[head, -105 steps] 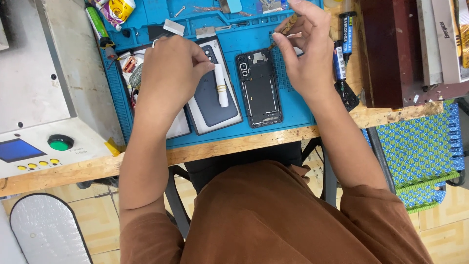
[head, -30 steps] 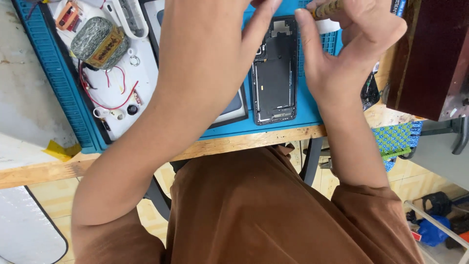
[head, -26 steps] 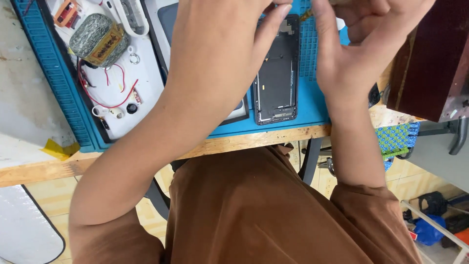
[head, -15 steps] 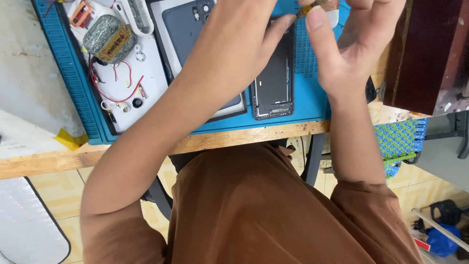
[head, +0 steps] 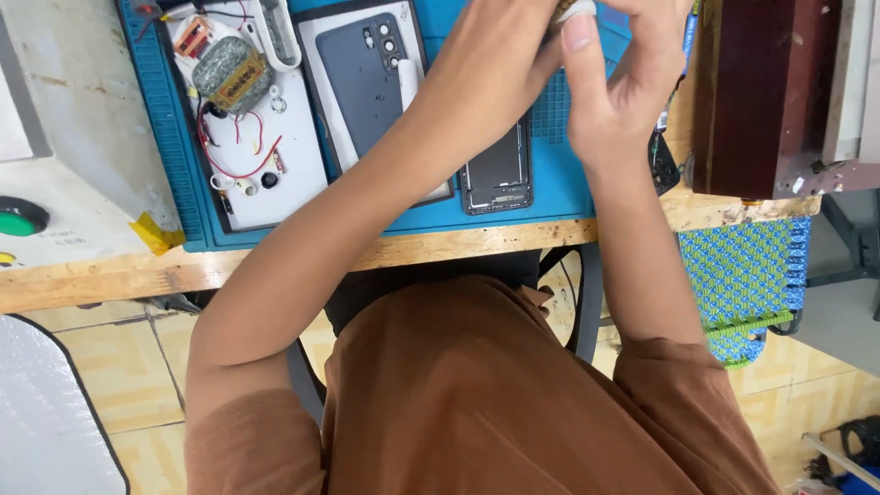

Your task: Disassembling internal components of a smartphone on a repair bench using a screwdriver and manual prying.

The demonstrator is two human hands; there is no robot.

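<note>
A single head-worn camera is looking steeply down from above the person, facing forward over the chest and lap. It is sitting close: the brown shirt (head: 513, 394) is filling the lower middle of the frame, and both forearms are running upward from it. The left hand (head: 495, 64) and right hand (head: 623, 82) are meeting at the top edge, partly cut off. The blue work mat (head: 550, 179) on the wooden bench edge (head: 275, 261) is crossing the upper third, while tiled floor (head: 825, 385) is showing at lower right. With only one view, nothing is being shared between cameras.
</note>
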